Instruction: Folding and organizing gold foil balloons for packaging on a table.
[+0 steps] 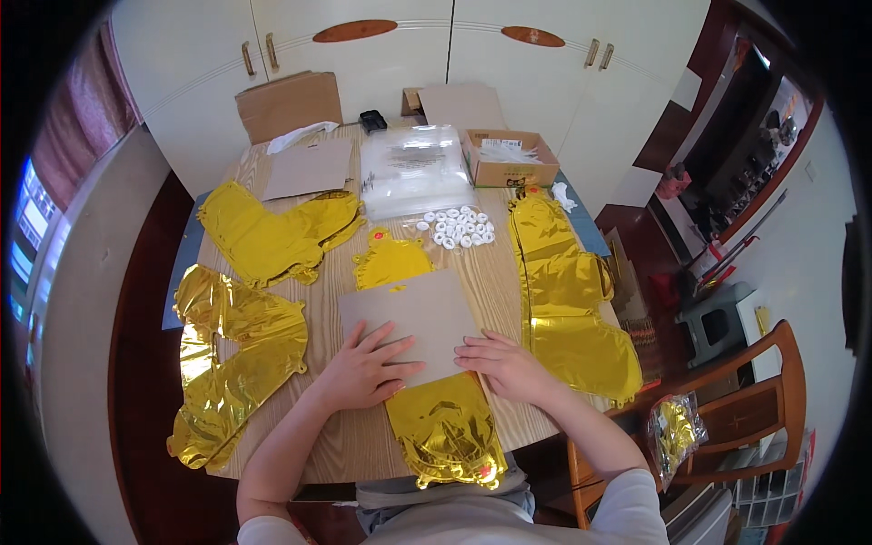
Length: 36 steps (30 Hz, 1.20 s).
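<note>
A grey-brown cardboard sheet (418,313) lies over a flat gold foil balloon (445,422) in front of me. The balloon shows beyond both the near and far edges of the sheet; its middle is hidden. My left hand (368,368) rests on the sheet's left part with fingers spread. At the right edge, my right hand (504,363) lies flat, fingertips on the cardboard. Neither hand is closed on anything. More gold foil balloons lie flat on both sides: a folded one (263,232) at far left, another (241,341) nearer me, and a long stack (568,295) at right.
Several white rings (459,227) sit beyond the sheet, near a stack of clear plastic bags (418,173). A cardboard box (511,159) holds white items. Another cardboard sheet (309,170) lies at the back left. A wooden chair (745,418) stands right, with a bagged gold balloon (677,431).
</note>
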{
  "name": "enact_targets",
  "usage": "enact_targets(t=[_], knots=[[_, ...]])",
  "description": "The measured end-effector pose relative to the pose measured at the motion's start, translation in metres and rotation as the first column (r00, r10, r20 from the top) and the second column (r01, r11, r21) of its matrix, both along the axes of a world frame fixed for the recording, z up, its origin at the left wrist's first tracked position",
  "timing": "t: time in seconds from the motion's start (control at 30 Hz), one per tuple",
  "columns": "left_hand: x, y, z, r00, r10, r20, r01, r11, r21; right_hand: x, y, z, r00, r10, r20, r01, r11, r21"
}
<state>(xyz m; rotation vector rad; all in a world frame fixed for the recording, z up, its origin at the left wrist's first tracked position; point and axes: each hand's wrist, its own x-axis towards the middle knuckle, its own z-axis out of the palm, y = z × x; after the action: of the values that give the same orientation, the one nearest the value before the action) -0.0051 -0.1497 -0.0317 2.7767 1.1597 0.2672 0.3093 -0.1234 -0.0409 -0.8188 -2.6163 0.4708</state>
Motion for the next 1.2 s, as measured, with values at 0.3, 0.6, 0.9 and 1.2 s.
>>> enact_targets(t=[0.3, 0.6, 0.9, 1.2], knots=[[-0.0011, 0.0014, -0.0026, 1.000, 0.011, -0.008, -0.011, 1.000, -0.021, -0.0001, -0.0009, 0.0013, 1.000, -0.014, 0.025, 0.015, 1.000, -0.012], [-0.0011, 0.0028, -0.0028, 1.000, 0.006, -0.022, -0.006, 1.000, -0.007, 0.0000, -0.0026, -0.0019, 0.999, -0.019, 0.028, 0.019, 1.000, -0.001], [-0.0008, 0.0022, -0.0019, 1.000, 0.013, -0.008, -0.013, 1.000, -0.022, -0.0003, -0.0029, 0.0001, 0.999, -0.023, 0.028, 0.024, 1.000, -0.012], [-0.0008, 0.0020, -0.0029, 1.000, -0.003, -0.019, 0.002, 1.000, -0.004, 0.0006, -0.0042, -0.0021, 1.000, -0.022, 0.016, 0.022, 0.999, 0.023]])
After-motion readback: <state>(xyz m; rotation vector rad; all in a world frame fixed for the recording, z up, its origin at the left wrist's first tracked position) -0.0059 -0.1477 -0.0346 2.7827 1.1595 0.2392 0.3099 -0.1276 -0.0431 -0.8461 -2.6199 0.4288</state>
